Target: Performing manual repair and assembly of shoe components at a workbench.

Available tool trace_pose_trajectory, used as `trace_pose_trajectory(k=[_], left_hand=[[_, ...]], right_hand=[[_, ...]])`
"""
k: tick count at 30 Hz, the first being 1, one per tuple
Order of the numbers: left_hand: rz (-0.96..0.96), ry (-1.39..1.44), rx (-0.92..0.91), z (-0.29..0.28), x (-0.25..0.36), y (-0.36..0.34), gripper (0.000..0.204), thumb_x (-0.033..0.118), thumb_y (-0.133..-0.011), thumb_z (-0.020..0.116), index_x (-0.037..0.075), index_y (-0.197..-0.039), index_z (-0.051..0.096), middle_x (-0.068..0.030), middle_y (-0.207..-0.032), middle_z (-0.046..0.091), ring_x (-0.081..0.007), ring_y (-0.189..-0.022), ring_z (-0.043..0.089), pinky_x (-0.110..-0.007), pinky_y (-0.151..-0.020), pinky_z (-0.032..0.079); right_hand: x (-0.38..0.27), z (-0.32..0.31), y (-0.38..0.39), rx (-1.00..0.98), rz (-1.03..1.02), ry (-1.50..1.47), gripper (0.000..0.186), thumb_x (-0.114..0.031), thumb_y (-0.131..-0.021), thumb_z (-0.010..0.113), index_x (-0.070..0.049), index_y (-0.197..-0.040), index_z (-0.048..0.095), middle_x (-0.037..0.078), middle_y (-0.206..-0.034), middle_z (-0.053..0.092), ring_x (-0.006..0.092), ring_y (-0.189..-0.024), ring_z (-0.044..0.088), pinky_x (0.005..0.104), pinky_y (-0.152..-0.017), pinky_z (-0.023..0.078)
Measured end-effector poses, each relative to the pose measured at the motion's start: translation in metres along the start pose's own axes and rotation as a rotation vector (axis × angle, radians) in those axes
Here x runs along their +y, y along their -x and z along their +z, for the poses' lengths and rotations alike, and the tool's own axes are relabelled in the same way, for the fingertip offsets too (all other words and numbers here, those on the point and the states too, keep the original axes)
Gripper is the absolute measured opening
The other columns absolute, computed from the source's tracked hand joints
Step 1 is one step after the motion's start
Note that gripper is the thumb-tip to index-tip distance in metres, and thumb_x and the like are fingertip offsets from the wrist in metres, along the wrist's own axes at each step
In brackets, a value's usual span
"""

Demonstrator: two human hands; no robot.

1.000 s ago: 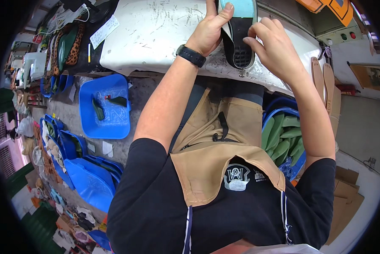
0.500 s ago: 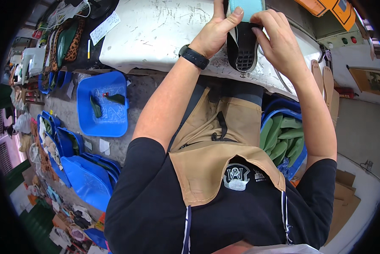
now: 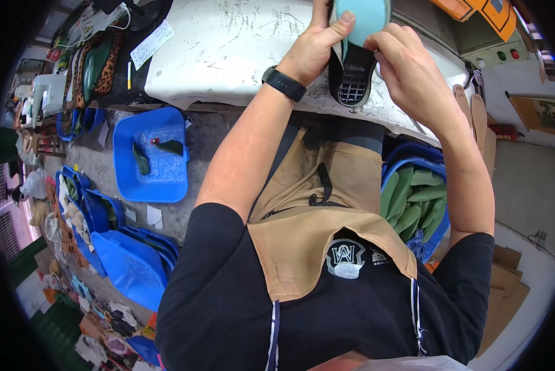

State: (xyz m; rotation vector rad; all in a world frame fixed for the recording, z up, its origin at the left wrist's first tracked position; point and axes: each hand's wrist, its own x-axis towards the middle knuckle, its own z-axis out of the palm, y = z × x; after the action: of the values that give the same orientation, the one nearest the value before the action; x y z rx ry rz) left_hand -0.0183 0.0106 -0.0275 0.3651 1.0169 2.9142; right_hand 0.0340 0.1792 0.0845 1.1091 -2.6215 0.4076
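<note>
My left hand [image 3: 314, 49], watch strap at the wrist, is closed round a black shoe sole [image 3: 351, 83] held over the white bench at the top of the view; its thumb presses a light blue insole piece [image 3: 364, 21] at the sole's upper part. The sole's lower end shows a grid pattern. My right hand [image 3: 410, 74] is closed, fingertips pinched at the lower right edge of the light blue piece; its fingers partly hide the sole's right side.
The white bench [image 3: 215, 55] has tan shoe forms [image 3: 478, 117] and a control panel [image 3: 500, 55] to its right, leopard-print pieces [image 3: 107, 68] left. Below are a blue tub [image 3: 150, 188] with green pieces, several stacked tubs [image 3: 129, 272], and a bin of green pieces [image 3: 419, 198] beside my legs.
The sole has shifted right with my left hand. The light blue piece now reaches further down over the black interior, and my right fingers have moved up to its lower edge.
</note>
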Motion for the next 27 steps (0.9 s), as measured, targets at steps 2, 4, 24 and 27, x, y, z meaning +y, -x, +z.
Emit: trace_pose_trajectory(k=[2,4,24,27], left_hand=[[0.001,-0.005,0.006,-0.004,0.003,0.004,0.048,0.021,-0.113,0.05,0.006,-0.156,0.035,-0.0178,-0.144,0.056,-0.0265,-0.124,0.062,-0.035,-0.106,0.051],[0.002,-0.01,0.012,-0.006,0.006,0.005,0.048,0.021,-0.113,0.049,0.006,-0.157,0.034,-0.0179,-0.144,0.056,-0.0267,-0.124,0.062,-0.035,-0.106,0.051],[-0.003,-0.064,0.061,-0.006,0.008,0.002,0.048,0.021,-0.114,0.047,0.008,-0.157,0.033,-0.0187,-0.146,0.055,-0.0279,-0.126,0.062,-0.036,-0.106,0.052],[-0.019,-0.07,0.059,-0.01,0.01,0.006,0.048,0.021,-0.114,0.047,0.008,-0.157,0.032,-0.0188,-0.146,0.055,-0.0281,-0.126,0.062,-0.036,-0.106,0.052]], right_hand=[[-0.002,-0.007,0.001,-0.032,-0.068,-0.026,0.019,0.004,-0.094,0.058,-0.003,-0.111,0.062,0.01,-0.106,0.061,0.0285,-0.098,0.056,0.0388,-0.086,0.048],[-0.004,-0.013,0.001,-0.049,-0.101,-0.039,0.019,0.004,-0.094,0.058,-0.003,-0.111,0.062,0.01,-0.106,0.06,0.0285,-0.098,0.056,0.0386,-0.086,0.048],[0.012,0.0,-0.022,-0.134,-0.152,0.065,0.013,-0.006,-0.093,0.066,-0.005,-0.106,0.065,0.007,-0.101,0.066,0.0293,-0.09,0.06,0.039,-0.086,0.047],[0.005,0.006,-0.026,-0.09,-0.197,0.002,0.007,-0.007,-0.093,0.066,-0.005,-0.1,0.065,0.006,-0.098,0.065,0.0283,-0.086,0.06,0.0384,-0.087,0.047]])
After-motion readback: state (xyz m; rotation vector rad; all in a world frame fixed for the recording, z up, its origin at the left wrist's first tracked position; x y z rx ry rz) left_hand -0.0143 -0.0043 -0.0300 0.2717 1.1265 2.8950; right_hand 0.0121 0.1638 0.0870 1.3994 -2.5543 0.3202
